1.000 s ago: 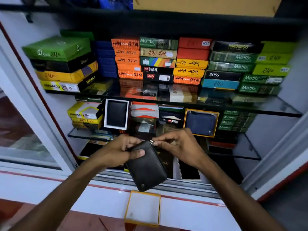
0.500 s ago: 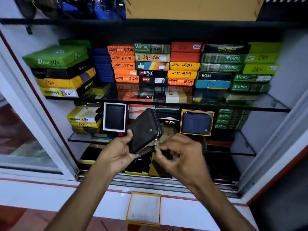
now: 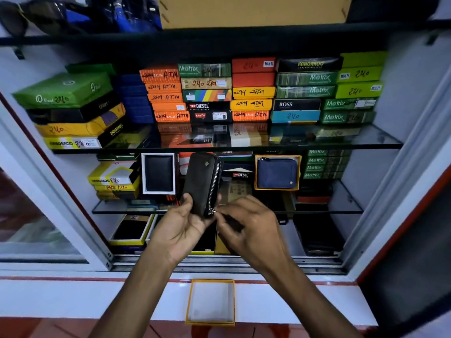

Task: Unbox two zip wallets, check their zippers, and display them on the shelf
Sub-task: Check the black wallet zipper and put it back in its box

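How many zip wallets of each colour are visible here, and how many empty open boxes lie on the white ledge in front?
Black zip wallet: 1
Blue zip wallet: 1
Empty open box on the ledge: 1
Total: 3

A small retail shop selling wallets, seen at its glass-fronted display cabinet. Glass shelves point(image 3: 341, 142) carry tight stacks of branded wallet boxes point(image 3: 207, 91), many with prices handwritten in marker on their ends. On the middle shelf a black wallet in a white box point(image 3: 158, 173) and a blue zip wallet in a yellow-edged box point(image 3: 277, 172) stand upright, facing outward. A sliding-door track point(image 3: 317, 262) runs along the cabinet's lower edge, above a white ledge point(image 3: 73, 298).
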A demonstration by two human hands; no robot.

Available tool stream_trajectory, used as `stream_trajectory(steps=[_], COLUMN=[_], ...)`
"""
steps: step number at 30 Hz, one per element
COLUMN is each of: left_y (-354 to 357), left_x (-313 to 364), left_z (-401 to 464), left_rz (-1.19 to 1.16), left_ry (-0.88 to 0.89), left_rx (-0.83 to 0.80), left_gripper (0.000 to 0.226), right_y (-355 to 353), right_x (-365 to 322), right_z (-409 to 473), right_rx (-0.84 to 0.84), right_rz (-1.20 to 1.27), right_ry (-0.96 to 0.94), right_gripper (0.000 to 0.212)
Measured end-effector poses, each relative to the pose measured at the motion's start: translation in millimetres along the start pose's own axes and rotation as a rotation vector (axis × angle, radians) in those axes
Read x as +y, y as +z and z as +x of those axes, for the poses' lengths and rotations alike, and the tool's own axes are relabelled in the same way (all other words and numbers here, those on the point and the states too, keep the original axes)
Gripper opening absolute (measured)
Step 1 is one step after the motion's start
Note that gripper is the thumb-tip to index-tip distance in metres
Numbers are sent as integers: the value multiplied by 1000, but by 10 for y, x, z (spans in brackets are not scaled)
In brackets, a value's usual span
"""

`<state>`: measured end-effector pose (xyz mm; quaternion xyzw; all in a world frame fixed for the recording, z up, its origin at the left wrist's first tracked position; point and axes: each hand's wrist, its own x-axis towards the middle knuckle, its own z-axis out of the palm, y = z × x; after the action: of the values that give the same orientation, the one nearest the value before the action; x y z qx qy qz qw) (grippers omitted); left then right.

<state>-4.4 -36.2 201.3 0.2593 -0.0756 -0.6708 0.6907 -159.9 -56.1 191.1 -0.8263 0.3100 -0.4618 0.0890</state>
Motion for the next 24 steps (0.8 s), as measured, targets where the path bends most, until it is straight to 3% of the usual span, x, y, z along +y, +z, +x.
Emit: stream_trajectory(steps=[6,12,18,20,24], left_y=[-176,-161,42,62,20], left_x=[132,401,338,256,122], left_z=[-78,-221,-190,-180,-173], left_rz=[412,858,1004,1022,1015], left_ry=[106,-63,-209,-249,-231], left_rx=[-50,-231,-364,-381,-287], left_gripper=[41,42,37,37,34], right_y=[-396,-544,-315,-210,-107], right_x=[154,268,405,425,570], right_z=[153,336,707,764,683], right_rx=[29,-58,-408,-437,-450], right_rz=[-161,-112,92,132,313], right_ry=[5,-7,-115,-144,110], right_gripper=[15,9,6,6,16])
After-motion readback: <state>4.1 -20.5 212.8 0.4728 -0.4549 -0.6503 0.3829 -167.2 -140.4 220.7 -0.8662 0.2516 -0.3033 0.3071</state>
